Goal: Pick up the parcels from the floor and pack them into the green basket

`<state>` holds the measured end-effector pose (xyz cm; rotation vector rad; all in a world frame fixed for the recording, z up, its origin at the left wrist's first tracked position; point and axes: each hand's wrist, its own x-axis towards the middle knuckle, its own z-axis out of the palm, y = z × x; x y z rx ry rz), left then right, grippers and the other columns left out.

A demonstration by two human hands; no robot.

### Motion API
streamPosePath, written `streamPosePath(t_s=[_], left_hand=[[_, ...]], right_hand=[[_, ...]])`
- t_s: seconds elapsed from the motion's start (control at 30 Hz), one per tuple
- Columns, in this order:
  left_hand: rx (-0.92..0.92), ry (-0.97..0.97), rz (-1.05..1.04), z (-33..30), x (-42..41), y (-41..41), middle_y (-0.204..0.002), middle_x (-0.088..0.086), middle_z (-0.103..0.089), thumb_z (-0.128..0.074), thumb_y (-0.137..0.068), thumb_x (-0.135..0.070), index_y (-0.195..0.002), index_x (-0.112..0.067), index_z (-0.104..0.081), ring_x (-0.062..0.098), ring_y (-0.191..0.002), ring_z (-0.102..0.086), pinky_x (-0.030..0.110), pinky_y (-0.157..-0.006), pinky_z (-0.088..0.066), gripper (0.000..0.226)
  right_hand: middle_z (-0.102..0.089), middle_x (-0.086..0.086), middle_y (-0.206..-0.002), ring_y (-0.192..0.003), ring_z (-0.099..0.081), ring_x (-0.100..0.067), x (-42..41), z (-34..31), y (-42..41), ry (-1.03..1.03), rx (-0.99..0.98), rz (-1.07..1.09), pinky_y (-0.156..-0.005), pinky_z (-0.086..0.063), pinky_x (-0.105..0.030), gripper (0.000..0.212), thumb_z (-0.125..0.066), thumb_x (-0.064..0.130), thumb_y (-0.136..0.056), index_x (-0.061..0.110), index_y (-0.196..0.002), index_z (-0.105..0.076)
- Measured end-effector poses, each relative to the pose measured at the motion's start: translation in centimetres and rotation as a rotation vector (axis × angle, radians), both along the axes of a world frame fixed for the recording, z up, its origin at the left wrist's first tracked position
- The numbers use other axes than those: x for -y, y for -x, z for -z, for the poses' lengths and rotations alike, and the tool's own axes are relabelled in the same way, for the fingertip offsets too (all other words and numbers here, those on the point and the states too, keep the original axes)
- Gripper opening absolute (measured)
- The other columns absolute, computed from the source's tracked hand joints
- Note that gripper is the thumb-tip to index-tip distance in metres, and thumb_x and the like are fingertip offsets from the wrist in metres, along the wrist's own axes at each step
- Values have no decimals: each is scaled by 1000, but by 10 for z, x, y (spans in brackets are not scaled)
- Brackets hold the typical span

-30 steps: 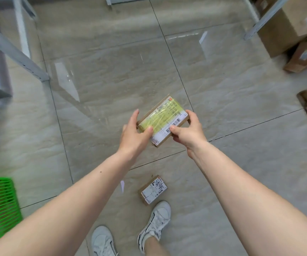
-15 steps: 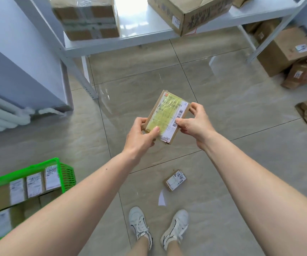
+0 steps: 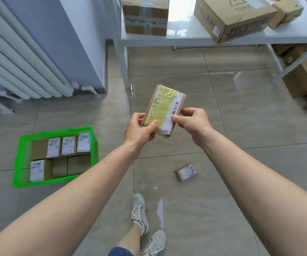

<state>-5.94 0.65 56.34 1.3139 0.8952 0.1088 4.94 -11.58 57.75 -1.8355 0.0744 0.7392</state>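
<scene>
I hold a flat brown parcel (image 3: 164,108) with a yellow-green label and a barcode up in front of me. My left hand (image 3: 139,130) grips its lower left corner and my right hand (image 3: 193,121) pinches its right edge. The green basket (image 3: 19,159) stands on the floor to the left, with several labelled parcels (image 3: 68,145) packed inside. A small brown parcel (image 3: 186,171) with a white label lies on the tiles below my hands, near my feet.
A white shelf (image 3: 186,36) at the back carries large cardboard boxes (image 3: 230,17). More boxes (image 3: 306,78) sit on the floor at the right, under and beside the shelf. A radiator (image 3: 19,61) lines the left wall. My white shoes (image 3: 139,213) stand at the bottom.
The view has lifted and swung left, bringing the whole green basket and the shelf into sight. The parcel has turned more upright in both hands.
</scene>
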Motion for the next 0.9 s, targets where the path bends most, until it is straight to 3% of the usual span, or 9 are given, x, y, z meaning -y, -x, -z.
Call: streamPosePath(t_s=[0.07, 0.17, 0.23, 0.33, 0.4, 0.5, 0.6, 0.73, 0.9], left_hand=[[3, 11, -40, 0, -11, 26, -105, 4, -64, -72, -85, -16, -105, -20, -53, 23, -89, -65, 40, -78, -60, 27], [1, 28, -98, 1, -32, 65, -102, -2, -62, -71, -86, -14, -112, -19, -51, 22, -90, -64, 41, -79, -59, 33], [8, 43, -121, 2, -51, 90, -102, -5, -61, -69, -87, -12, -120, -20, -50, 21, -91, -63, 43, -82, -58, 38], [15, 62, -131, 2, -86, 125, -102, -4, -62, -66, -90, -12, -130, -21, -50, 20, -92, -63, 41, -82, -57, 45], [23, 69, -133, 5, -115, 149, -99, -7, -63, -63, -91, -12, -132, -22, -50, 18, -89, -62, 37, -80, -57, 44], [19, 68, -129, 10, -168, 190, -97, -9, -62, -61, -93, -11, -132, -22, -49, 18, -90, -61, 34, -80, -56, 42], [-21, 68, -107, 15, -210, 227, -109, -1, -62, -58, -95, -12, -136, -20, -43, 20, -96, -62, 39, -84, -56, 44], [-85, 21, -89, 35, -271, 278, -116, 2, -65, -57, -96, -17, -136, -24, -46, 25, -105, -65, 46, -93, -54, 42], [-127, -61, -83, 69, -316, 318, -119, -6, -64, -54, -98, -23, -132, -24, -52, 14, -108, -61, 27, -89, -49, 35]], right_hand=[[-69, -11, -118, -113, -66, -24, -15, 1, 22, 11, 5, -28, -104, -50, -41, 37, -80, 6, -77, 2, -112, -68], [-70, -8, -113, -102, -66, -19, -42, 0, 57, 35, 1, -90, -97, -50, -32, 34, -79, 2, -77, 3, -110, -69], [-70, -7, -115, -103, -68, -18, -65, 1, 79, 53, -1, -129, -98, -51, -34, 31, -80, 3, -77, 3, -106, -68], [-68, -7, -125, -110, -68, -22, -108, 5, 112, 78, 26, -169, -102, -52, -42, 50, -82, 10, -77, 3, -124, -64], [-67, -5, -129, -116, -65, -22, -140, 7, 135, 73, 36, -188, -104, -50, -44, 52, -81, 14, -78, 6, -126, -64], [-72, -3, -120, -112, -67, -20, -193, 20, 174, 67, 20, -215, -99, -53, -42, 43, -80, 18, -77, 12, -119, -70], [-77, 0, -105, -100, -72, -18, -236, 29, 213, 51, 10, -241, -82, -54, -30, 15, -73, 10, -84, 22, -94, -74], [-78, -1, -101, -97, -74, -22, -300, 54, 266, 51, -2, -263, -92, -58, -44, 22, -66, 7, -88, 28, -81, -71], [-78, -2, -102, -96, -74, -23, -353, 92, 302, 71, -63, -306, -88, -60, -48, 23, -64, 7, -87, 27, -80, -72]])
